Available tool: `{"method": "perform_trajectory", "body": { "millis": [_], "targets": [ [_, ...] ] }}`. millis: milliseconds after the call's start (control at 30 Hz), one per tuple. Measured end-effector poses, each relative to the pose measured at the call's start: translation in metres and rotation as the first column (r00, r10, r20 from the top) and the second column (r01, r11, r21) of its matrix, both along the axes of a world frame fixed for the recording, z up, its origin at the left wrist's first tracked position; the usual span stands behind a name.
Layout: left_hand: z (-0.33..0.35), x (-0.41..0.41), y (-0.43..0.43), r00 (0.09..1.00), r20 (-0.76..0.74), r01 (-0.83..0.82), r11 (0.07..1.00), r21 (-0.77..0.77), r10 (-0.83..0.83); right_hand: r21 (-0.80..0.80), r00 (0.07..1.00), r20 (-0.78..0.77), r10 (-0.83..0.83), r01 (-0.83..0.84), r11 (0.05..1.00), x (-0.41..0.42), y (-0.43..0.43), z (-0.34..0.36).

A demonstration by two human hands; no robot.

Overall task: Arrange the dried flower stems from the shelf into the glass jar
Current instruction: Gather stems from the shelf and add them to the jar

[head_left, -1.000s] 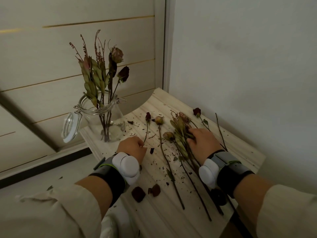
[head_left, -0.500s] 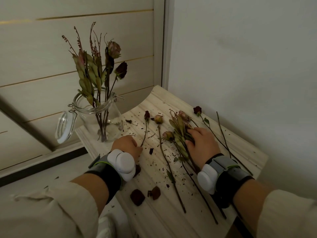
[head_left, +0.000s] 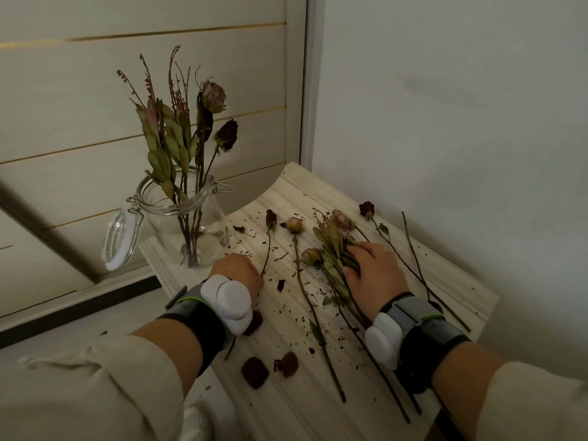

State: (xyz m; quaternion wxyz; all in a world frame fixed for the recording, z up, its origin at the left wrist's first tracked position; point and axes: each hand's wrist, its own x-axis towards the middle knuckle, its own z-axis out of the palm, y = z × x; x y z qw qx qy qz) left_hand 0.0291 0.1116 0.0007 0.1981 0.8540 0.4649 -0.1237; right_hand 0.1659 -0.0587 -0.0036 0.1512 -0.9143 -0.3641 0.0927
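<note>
Two dark loose petals (head_left: pixel 254 372) lie close together near the front edge of the surface (head_left: pixel 302 409), among scattered crumbs (head_left: pixel 311 350). A pale panelled wall (head_left: pixel 95 90) with thin gold lines rises beyond its left edge, and a plain wall (head_left: pixel 445 122) runs along its right.

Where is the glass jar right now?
In the head view, the glass jar stands near the shelf's left edge, just beyond the left hand, its hinged lid hanging open on its left, several dried stems inside.

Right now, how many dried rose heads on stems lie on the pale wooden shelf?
5: a dark red rose head nearest the glass jar, another nearest the wall, three pale pink rose heads between. The right hand may hide more.
</note>
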Motion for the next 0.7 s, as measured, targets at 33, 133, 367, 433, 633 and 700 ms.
{"method": "perform_trajectory", "body": {
  "millis": [33, 133, 367, 433, 633, 700],
  "targets": [
    [0.002, 0.000, 0.000, 1.000, 0.002, 0.008, 1.000, 0.004, -0.008, -0.001, 1.000, 0.000, 0.000, 0.000, 1.000, 0.000, 0.000, 0.000],
    [0.010, 0.000, 0.002, 1.000, 0.004, 0.023, 1.000, 0.009, -0.023, -0.005, 1.000, -0.002, -0.004, 0.004, 1.000, -0.001, 0.001, 0.001],
    [0.045, -0.001, -0.005, 0.987, 0.149, 0.048, 0.998, 0.046, -0.054, -0.022, 1.000, -0.010, -0.010, 0.009, 1.000, -0.003, 0.002, 0.005],
    [0.054, 0.000, -0.006, 0.977, 0.210, 0.031, 0.997, 0.070, -0.045, -0.034, 1.000, -0.014, -0.013, 0.012, 0.999, -0.003, 0.003, 0.006],
    [0.082, 0.010, -0.010, 0.921, 0.387, -0.001, 0.996, 0.087, -0.033, -0.039, 0.999, -0.023, -0.027, 0.026, 0.999, -0.006, 0.006, 0.017],
    [0.090, 0.012, -0.010, 0.900, 0.435, -0.003, 0.997, 0.081, -0.032, -0.012, 1.000, -0.002, -0.024, 0.024, 1.000, -0.005, 0.010, 0.026]
  ]
}}
